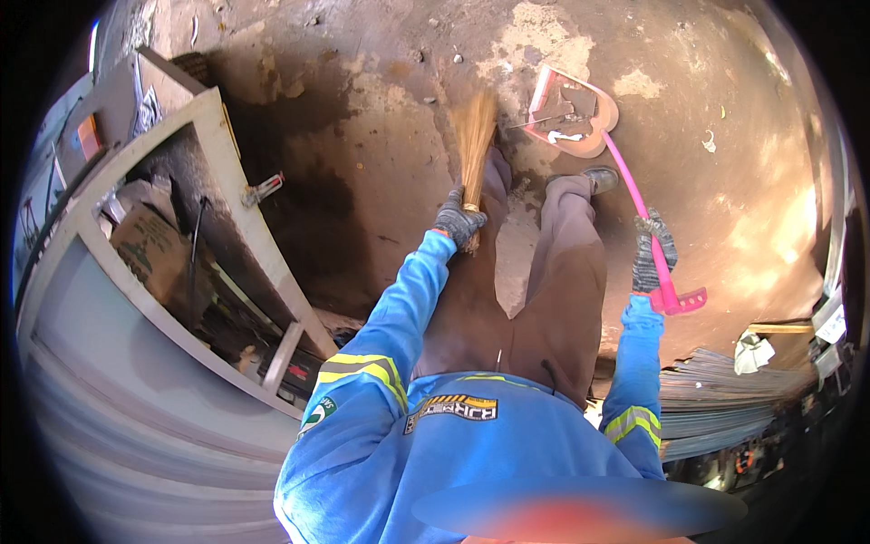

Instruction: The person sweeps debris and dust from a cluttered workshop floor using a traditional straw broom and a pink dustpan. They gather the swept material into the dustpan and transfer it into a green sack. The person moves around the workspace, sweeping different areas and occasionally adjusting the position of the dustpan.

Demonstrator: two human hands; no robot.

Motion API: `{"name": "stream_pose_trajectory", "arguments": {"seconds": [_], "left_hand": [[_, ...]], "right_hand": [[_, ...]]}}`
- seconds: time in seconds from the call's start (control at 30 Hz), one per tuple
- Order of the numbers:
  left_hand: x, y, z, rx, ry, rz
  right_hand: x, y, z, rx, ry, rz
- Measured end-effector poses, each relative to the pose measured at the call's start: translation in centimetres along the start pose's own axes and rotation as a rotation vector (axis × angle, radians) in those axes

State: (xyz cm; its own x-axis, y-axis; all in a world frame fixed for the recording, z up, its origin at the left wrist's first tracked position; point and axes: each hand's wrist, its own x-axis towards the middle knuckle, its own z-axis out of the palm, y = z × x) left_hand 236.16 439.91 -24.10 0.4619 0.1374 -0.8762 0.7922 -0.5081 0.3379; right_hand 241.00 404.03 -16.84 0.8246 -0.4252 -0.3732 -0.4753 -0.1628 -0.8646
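My left hand [460,220], in a grey knit glove, is closed round the bound handle of a straw hand broom [475,145]. The broom's bristles fan out toward the ground in front of my left leg. In a matching glove, my right hand [654,252] grips the pink handle of a long-handled dustpan [632,177]. The dustpan's pan [604,116] rests on the ground ahead of my right shoe. Inside it lie dark debris, a white scrap and a thin stick.
A metal-framed cabinet [195,109] with a cardboard box [149,249] inside stands at my left. Stacked sheets [725,399] and a white rag [752,352] lie at the right. Small stones and a pale scrap [710,141] dot the stained ground [362,136].
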Motion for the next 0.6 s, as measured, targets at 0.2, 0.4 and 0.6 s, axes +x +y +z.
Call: {"name": "stream_pose_trajectory", "arguments": {"seconds": [0.2,0.4,0.6], "left_hand": [[-9.4,1.4,-4.0,-0.109,-0.088,0.112],[-1.9,-4.1,-2.8,-0.038,0.279,-0.027],[5.0,-6.8,11.1,-1.12,0.079,-0.44]], "right_hand": [[0.5,-0.3,-0.2,-0.217,-0.101,-0.165],[1.7,-1.3,-2.5,-0.433,-0.257,-0.222],[-0.3,-2.8,-1.2,-0.31,-0.244,-0.351]]}}
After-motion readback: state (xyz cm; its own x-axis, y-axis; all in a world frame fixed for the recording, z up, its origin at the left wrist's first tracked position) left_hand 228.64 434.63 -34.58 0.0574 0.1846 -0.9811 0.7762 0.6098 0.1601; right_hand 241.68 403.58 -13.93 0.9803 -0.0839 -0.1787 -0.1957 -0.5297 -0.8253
